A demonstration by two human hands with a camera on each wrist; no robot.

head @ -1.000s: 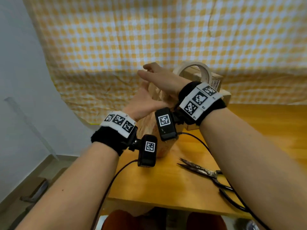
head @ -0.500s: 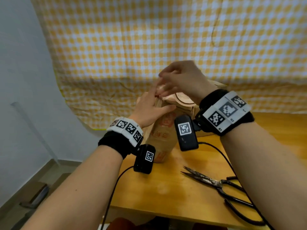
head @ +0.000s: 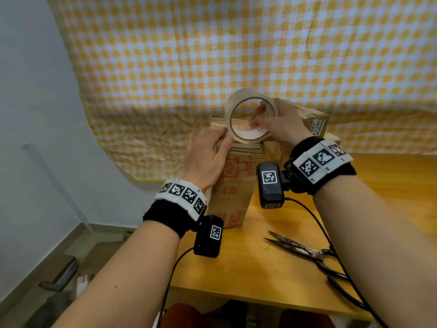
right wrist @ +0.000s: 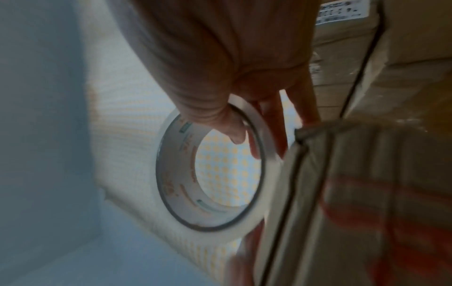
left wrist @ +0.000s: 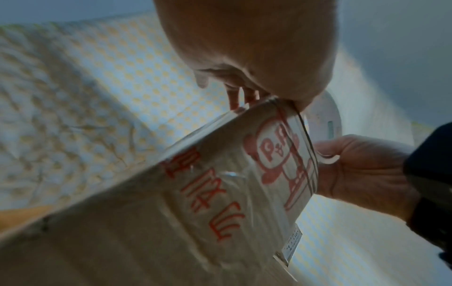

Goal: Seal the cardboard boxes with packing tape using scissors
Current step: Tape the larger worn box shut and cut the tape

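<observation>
A tall cardboard box (head: 236, 183) with red print stands upright on the wooden table (head: 260, 275). My right hand (head: 281, 124) grips a roll of clear packing tape (head: 246, 138) on edge just above the box top, thumb inside the ring (right wrist: 176, 174). My left hand (head: 208, 155) lies over the box's top left edge, fingers fairly straight on the top beside the roll. In the left wrist view, the left hand (left wrist: 244, 48) covers the top corner of the box (left wrist: 195, 212). Dark scissors (head: 305, 250) lie open on the table, right of the box.
A second cardboard box (head: 312, 119) with a white label stands behind the first. A yellow checked cloth (head: 212, 55) hangs along the back wall. The table's front edge (head: 248, 295) is near me, and the floor drops away at the left. Camera cables trail across the table.
Half a second ago the roll lay on the box top while my right fingers picked at it. It is now raised on edge in my right hand. My left hand moved up onto the top edge.
</observation>
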